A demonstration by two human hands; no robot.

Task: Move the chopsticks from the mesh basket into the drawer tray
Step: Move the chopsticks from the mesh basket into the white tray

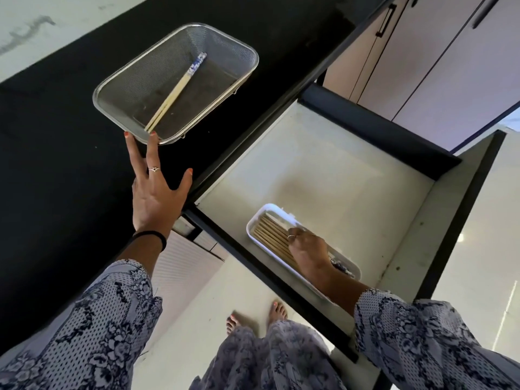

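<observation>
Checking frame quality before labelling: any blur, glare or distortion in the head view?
Head view: wide-angle bend in the drawer and counter edges; right hand slightly motion-blurred over the tray; glare streaks on the floor at right; basket and chopsticks sharp.

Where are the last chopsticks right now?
Head view, upper left: chopsticks lie diagonally inside the mesh basket on the black counter, near the left hand.

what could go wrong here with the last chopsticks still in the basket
1. The left hand is spread, fingertips at the basket rim; it may nudge the basket on the counter.
2. The last chopsticks lie flat on the mesh, so they may be awkward to pinch.
3. The right hand covers the tray, so the stack could get disturbed.
</observation>
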